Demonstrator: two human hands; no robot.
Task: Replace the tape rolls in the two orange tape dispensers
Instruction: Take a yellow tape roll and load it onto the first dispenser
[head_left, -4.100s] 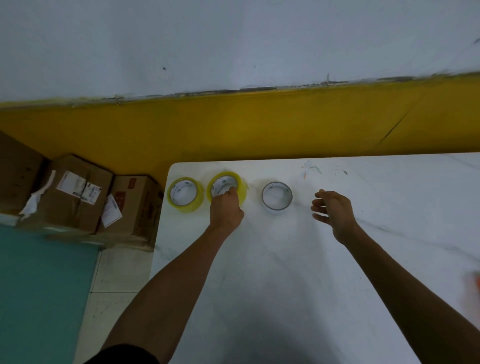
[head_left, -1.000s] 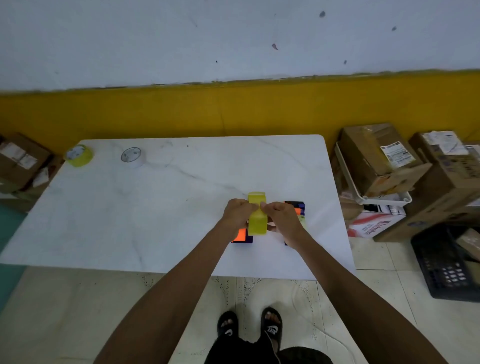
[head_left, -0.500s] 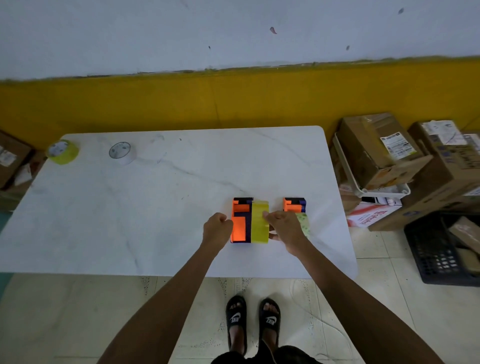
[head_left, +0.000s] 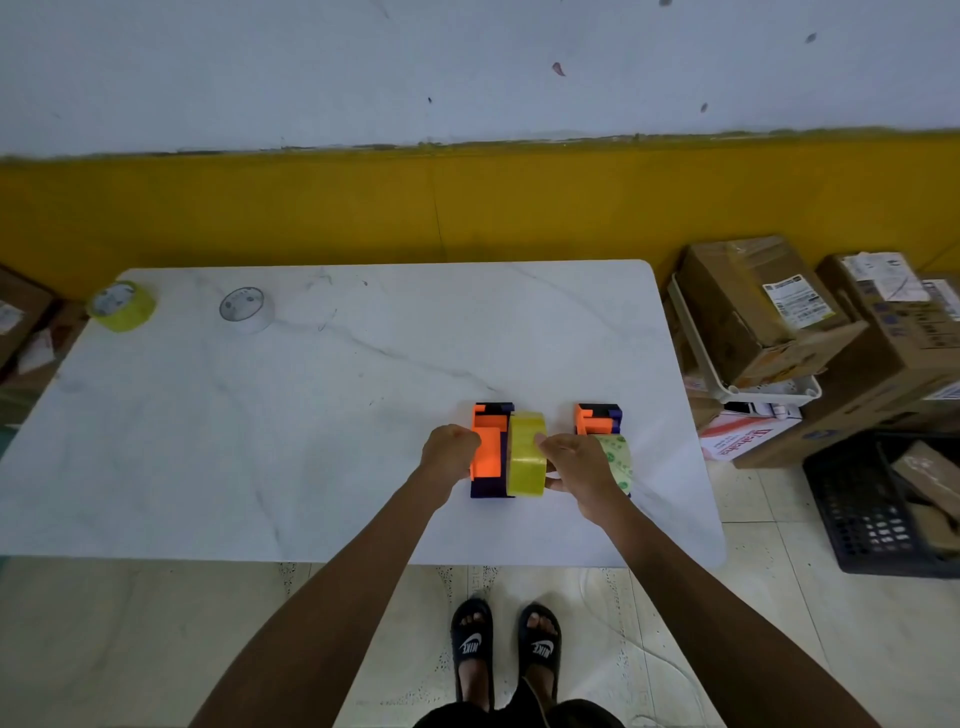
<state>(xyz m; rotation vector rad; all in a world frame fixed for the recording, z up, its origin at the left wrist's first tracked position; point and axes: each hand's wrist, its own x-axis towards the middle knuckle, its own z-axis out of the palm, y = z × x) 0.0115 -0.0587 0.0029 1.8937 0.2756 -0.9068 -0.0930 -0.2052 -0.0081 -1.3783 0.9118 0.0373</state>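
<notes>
- White marble-patterned table (head_left: 311, 441) stands against a wall painted white above and yellow below, seen from a camera worn on the person's head.
- Two orange tape dispensers sit near the table's front edge: the left dispenser (head_left: 488, 447), orange on a dark purple base, and the right dispenser (head_left: 597, 420), partly hidden behind the right hand.
- A yellow tape roll (head_left: 527, 454) stands on edge against the right side of the left dispenser.
- The left hand (head_left: 449, 454) is curled into a loose fist pressed to the left dispenser's left side; whether its fingers actually clasp the body cannot be told.
- The right hand (head_left: 576, 467) has fingers spread and partly bent, with fingertips on the yellow roll's right face and the thumb low beside it; a firm hold cannot be confirmed.
- A pale greenish tape roll (head_left: 618, 460) stands on edge just behind the right hand, in front of the right dispenser.
- At the far left corner, well apart from the hands, lie a second yellow roll (head_left: 122, 306) and a white roll (head_left: 247, 310), both flat.
- Cardboard boxes (head_left: 753, 306) and a black crate (head_left: 883, 504) sit on the tiled floor to the right.
- Black sandals (head_left: 506, 649) show below the table edge.
</notes>
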